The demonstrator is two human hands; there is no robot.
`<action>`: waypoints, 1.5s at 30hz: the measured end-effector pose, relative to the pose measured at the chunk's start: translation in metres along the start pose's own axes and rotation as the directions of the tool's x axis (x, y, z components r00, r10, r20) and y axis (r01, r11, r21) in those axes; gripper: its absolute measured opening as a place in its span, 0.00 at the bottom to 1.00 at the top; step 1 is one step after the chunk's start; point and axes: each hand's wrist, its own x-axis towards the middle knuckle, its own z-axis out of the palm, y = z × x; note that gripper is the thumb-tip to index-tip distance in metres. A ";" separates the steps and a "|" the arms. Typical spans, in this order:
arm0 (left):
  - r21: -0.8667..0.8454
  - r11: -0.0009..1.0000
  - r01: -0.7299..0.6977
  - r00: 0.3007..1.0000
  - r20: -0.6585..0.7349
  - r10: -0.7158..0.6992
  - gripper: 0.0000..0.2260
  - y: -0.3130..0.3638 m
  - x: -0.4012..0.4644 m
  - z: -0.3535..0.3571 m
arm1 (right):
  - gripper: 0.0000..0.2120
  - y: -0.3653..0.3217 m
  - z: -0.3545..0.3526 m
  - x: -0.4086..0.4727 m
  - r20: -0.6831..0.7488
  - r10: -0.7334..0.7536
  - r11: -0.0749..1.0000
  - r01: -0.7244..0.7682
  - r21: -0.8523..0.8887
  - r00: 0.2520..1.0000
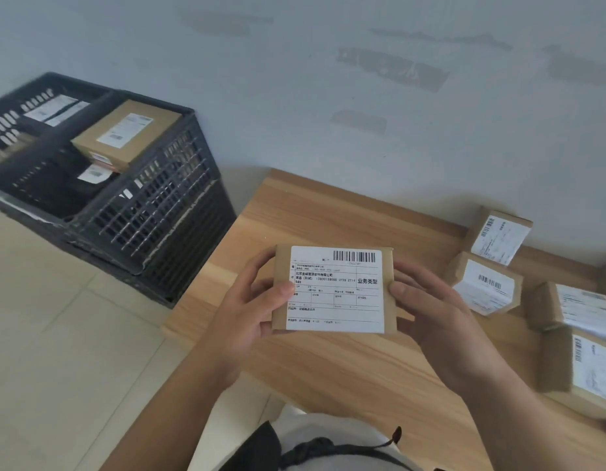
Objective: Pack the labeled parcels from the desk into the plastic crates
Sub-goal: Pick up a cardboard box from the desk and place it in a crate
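Both hands, left hand and right hand, grip one labeled parcel by its side edges above the tabletop, label up. Judged mid-transfer: next it must travel toward ten o'clock into the black crate; more parcels wait at three o'clock.

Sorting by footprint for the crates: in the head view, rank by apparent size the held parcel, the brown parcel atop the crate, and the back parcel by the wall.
1. Held parcel, though nearest the camera.
2. Parcel atop the crate.
3. Parcel by the wall.
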 end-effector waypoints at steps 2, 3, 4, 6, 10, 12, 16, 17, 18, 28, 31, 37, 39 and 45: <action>0.014 1.000 -0.004 0.998 -0.060 0.004 0.29 -0.002 -0.008 0.005 | 0.21 0.004 -0.003 0.002 0.023 0.026 0.999 -0.027 0.021 0.999; 0.019 1.000 -0.009 0.996 -0.091 0.010 0.27 -0.003 -0.011 0.007 | 0.22 0.005 -0.005 0.003 0.041 0.037 0.999 -0.038 0.024 0.998; 0.026 1.000 -0.014 0.993 -0.116 0.016 0.27 -0.004 -0.015 0.010 | 0.22 0.007 -0.007 0.003 0.062 0.045 0.999 -0.046 0.024 0.997; 0.039 0.999 -0.016 0.988 -0.152 0.022 0.30 -0.007 -0.023 0.015 | 0.22 0.009 -0.011 0.004 0.107 0.056 0.998 -0.059 0.024 0.993; 0.056 0.998 0.006 0.977 -0.213 0.006 0.32 -0.018 -0.038 0.024 | 0.22 0.018 -0.017 0.009 0.172 0.087 0.995 -0.093 0.030 0.981; 0.042 0.999 0.025 0.963 -0.268 -0.013 0.33 -0.026 -0.046 0.030 | 0.22 0.025 -0.017 0.013 0.204 0.120 0.990 -0.131 0.042 0.972; -0.024 0.998 0.053 0.912 -0.407 -0.059 0.24 -0.043 -0.063 0.038 | 0.21 0.043 -0.013 0.016 0.272 0.165 0.984 -0.178 0.023 0.948; -0.043 0.998 0.050 0.893 -0.445 -0.064 0.23 -0.045 -0.068 0.037 | 0.22 0.046 -0.011 0.016 0.289 0.172 0.982 -0.186 0.024 0.942; -0.056 0.997 0.043 0.875 -0.480 -0.065 0.22 -0.046 -0.072 0.036 | 0.24 0.049 -0.007 0.016 0.303 0.175 0.981 -0.191 0.023 0.937; -0.107 0.993 -0.048 0.806 -0.591 -0.025 0.25 -0.037 -0.108 -0.034 | 0.24 0.052 0.081 0.026 0.387 0.181 0.982 -0.184 -0.031 0.904; -0.120 0.990 -0.073 0.791 -0.612 -0.016 0.24 -0.034 -0.126 -0.072 | 0.24 0.056 0.129 0.026 0.414 0.195 0.981 -0.186 -0.062 0.889; -0.146 0.981 -0.132 0.722 -0.692 -0.006 0.17 -0.030 -0.179 -0.177 | 0.22 0.073 0.259 0.019 0.495 0.209 0.977 -0.160 -0.140 0.844; -0.139 0.977 -0.162 0.709 -0.705 0.018 0.19 -0.029 -0.198 -0.212 | 0.22 0.081 0.301 0.016 0.512 0.215 0.974 -0.145 -0.174 0.831; -0.200 0.964 -0.175 0.697 -0.717 -0.023 0.25 -0.038 -0.233 -0.293 | 0.23 0.106 0.388 0.015 0.542 0.284 0.949 -0.150 -0.277 0.791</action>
